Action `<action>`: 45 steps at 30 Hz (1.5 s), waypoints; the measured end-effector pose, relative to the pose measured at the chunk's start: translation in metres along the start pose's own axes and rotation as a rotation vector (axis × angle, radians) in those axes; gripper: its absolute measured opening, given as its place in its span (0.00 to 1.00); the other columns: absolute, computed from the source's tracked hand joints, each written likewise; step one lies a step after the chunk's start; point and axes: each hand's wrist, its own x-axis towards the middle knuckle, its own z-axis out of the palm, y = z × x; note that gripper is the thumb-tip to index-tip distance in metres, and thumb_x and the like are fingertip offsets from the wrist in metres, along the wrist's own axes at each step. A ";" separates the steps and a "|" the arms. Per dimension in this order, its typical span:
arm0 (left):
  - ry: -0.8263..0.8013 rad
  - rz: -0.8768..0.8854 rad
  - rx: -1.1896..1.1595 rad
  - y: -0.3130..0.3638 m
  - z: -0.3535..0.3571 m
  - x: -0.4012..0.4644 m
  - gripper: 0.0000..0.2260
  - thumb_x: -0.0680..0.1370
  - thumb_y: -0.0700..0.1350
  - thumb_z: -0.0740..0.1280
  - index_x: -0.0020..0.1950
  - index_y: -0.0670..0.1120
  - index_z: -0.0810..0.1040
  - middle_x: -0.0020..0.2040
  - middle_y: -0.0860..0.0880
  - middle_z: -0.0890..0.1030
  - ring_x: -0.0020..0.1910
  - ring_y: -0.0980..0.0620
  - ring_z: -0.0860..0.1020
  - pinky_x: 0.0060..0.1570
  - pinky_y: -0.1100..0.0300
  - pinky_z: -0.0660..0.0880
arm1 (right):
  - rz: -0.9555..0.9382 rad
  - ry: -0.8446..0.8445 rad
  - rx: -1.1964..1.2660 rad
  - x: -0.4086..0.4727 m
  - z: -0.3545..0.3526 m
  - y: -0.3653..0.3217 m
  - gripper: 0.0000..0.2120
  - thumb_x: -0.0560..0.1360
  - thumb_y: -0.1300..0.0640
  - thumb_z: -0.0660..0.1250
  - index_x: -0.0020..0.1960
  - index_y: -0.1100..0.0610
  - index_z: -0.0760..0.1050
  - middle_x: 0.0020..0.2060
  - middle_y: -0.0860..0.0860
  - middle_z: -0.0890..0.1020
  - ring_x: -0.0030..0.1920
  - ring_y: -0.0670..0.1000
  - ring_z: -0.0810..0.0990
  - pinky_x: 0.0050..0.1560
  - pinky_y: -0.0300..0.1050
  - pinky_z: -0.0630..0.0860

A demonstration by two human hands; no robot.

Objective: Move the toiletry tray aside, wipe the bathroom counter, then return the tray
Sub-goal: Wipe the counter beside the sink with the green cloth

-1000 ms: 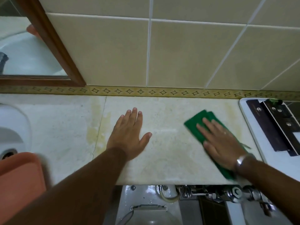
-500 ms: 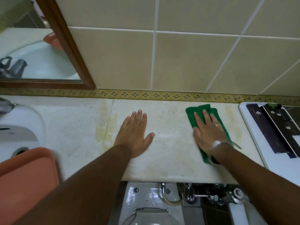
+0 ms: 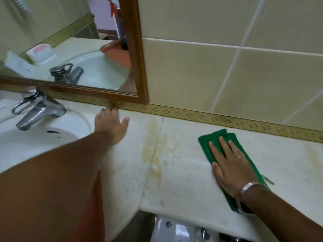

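Pale counter (image 3: 183, 172) stretches left of your right hand (image 3: 232, 170), fingers flat on the cloth (image 3: 218, 137); your left hand (image 3: 111, 124) lies spread by the sink (image 3: 35, 137), tray unseen.

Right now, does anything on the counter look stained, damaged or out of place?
Yes: yellowish stains run along a seam in the counter, left of the green cloth under the right hand. A fainter yellow patch shows at the right edge. Nothing looks spilled or broken.
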 end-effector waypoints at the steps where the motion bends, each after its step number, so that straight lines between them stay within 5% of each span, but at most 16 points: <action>1: 0.033 0.000 -0.030 -0.002 0.008 0.002 0.26 0.80 0.58 0.56 0.68 0.40 0.70 0.66 0.36 0.72 0.66 0.38 0.68 0.69 0.43 0.62 | -0.048 0.001 -0.005 0.018 0.001 -0.014 0.31 0.77 0.42 0.45 0.77 0.45 0.39 0.78 0.52 0.46 0.76 0.55 0.45 0.71 0.49 0.39; 4: 0.062 0.002 -0.056 -0.008 0.019 0.007 0.27 0.79 0.60 0.55 0.70 0.42 0.68 0.68 0.38 0.71 0.69 0.39 0.67 0.72 0.43 0.59 | -0.355 -0.025 -0.013 0.075 -0.002 -0.061 0.29 0.77 0.42 0.44 0.77 0.44 0.44 0.78 0.50 0.48 0.76 0.55 0.47 0.71 0.50 0.42; 10: 0.098 0.016 -0.063 -0.011 0.023 0.009 0.24 0.80 0.58 0.56 0.69 0.43 0.69 0.66 0.39 0.73 0.68 0.40 0.68 0.72 0.43 0.59 | -0.490 -0.016 0.000 0.133 -0.011 -0.164 0.28 0.79 0.47 0.50 0.77 0.47 0.47 0.78 0.53 0.50 0.76 0.58 0.50 0.73 0.56 0.50; 15: 0.113 0.026 -0.066 -0.011 0.025 0.013 0.25 0.79 0.59 0.53 0.65 0.43 0.72 0.65 0.39 0.74 0.67 0.40 0.69 0.72 0.41 0.61 | -1.063 -0.146 -0.104 0.030 -0.004 -0.081 0.31 0.72 0.46 0.58 0.74 0.41 0.57 0.75 0.49 0.62 0.75 0.55 0.56 0.70 0.60 0.58; 19: 0.092 0.028 -0.063 -0.014 0.028 0.013 0.25 0.78 0.60 0.52 0.65 0.44 0.71 0.66 0.39 0.74 0.68 0.40 0.68 0.72 0.41 0.59 | -0.861 -0.131 -0.191 0.084 -0.025 -0.028 0.27 0.76 0.44 0.50 0.75 0.42 0.52 0.76 0.50 0.58 0.74 0.56 0.59 0.70 0.61 0.63; 23: 0.099 0.033 -0.061 -0.015 0.027 0.013 0.23 0.79 0.60 0.53 0.65 0.46 0.72 0.64 0.40 0.75 0.66 0.41 0.70 0.71 0.42 0.60 | -0.460 -0.088 -0.011 0.133 -0.020 -0.112 0.29 0.77 0.45 0.50 0.76 0.39 0.46 0.78 0.49 0.51 0.75 0.55 0.51 0.72 0.55 0.52; 27: 0.097 0.039 -0.092 -0.013 0.023 0.010 0.23 0.79 0.58 0.54 0.65 0.45 0.72 0.63 0.39 0.74 0.66 0.40 0.69 0.73 0.42 0.57 | -0.916 -0.057 -0.038 0.041 0.000 -0.142 0.30 0.69 0.48 0.57 0.72 0.44 0.61 0.72 0.55 0.67 0.69 0.61 0.65 0.66 0.60 0.65; 30: 0.071 0.029 -0.109 -0.013 0.024 0.011 0.23 0.79 0.59 0.54 0.67 0.46 0.71 0.66 0.41 0.73 0.68 0.41 0.67 0.74 0.43 0.55 | -1.169 -0.136 -0.102 0.015 -0.007 -0.069 0.33 0.66 0.50 0.61 0.72 0.42 0.63 0.73 0.50 0.64 0.72 0.56 0.62 0.71 0.56 0.61; 33: 0.069 0.026 -0.116 -0.014 0.025 0.012 0.24 0.79 0.60 0.54 0.67 0.47 0.71 0.67 0.41 0.73 0.69 0.42 0.67 0.74 0.43 0.55 | -0.922 -0.138 -0.289 0.071 -0.024 -0.034 0.33 0.70 0.49 0.57 0.75 0.43 0.56 0.75 0.52 0.61 0.73 0.58 0.61 0.71 0.60 0.60; 35: 0.079 0.029 -0.112 -0.013 0.025 0.012 0.24 0.79 0.60 0.54 0.66 0.47 0.71 0.66 0.41 0.73 0.69 0.42 0.68 0.74 0.43 0.56 | -0.613 -0.117 -0.145 0.099 -0.024 -0.065 0.30 0.76 0.45 0.50 0.76 0.41 0.46 0.77 0.50 0.51 0.76 0.57 0.52 0.72 0.55 0.50; 37: 0.081 0.027 -0.104 -0.013 0.024 0.012 0.24 0.79 0.60 0.54 0.66 0.46 0.71 0.66 0.40 0.73 0.69 0.41 0.68 0.73 0.43 0.56 | -0.449 0.007 -0.123 0.095 -0.014 -0.121 0.30 0.76 0.44 0.49 0.77 0.45 0.50 0.77 0.53 0.51 0.75 0.58 0.54 0.72 0.55 0.51; 39: 0.078 0.024 -0.105 -0.013 0.022 0.011 0.24 0.79 0.60 0.54 0.66 0.45 0.72 0.66 0.39 0.73 0.68 0.40 0.68 0.73 0.42 0.56 | -0.623 0.006 -0.149 0.051 -0.001 -0.155 0.30 0.73 0.45 0.52 0.75 0.51 0.60 0.74 0.59 0.61 0.72 0.63 0.62 0.70 0.61 0.58; 42: 0.065 0.027 -0.117 -0.014 0.023 0.011 0.25 0.78 0.61 0.53 0.66 0.46 0.71 0.67 0.39 0.73 0.69 0.40 0.67 0.74 0.43 0.55 | -0.966 -0.128 -0.109 -0.021 0.007 -0.106 0.34 0.70 0.45 0.58 0.76 0.44 0.56 0.76 0.54 0.60 0.74 0.61 0.59 0.73 0.61 0.53; 45: 0.070 0.024 -0.109 -0.015 0.025 0.013 0.25 0.78 0.61 0.53 0.66 0.46 0.71 0.67 0.39 0.73 0.70 0.40 0.67 0.73 0.43 0.56 | -0.912 -0.095 -0.189 -0.002 -0.005 -0.019 0.32 0.74 0.43 0.57 0.76 0.40 0.49 0.76 0.50 0.55 0.75 0.56 0.57 0.75 0.55 0.49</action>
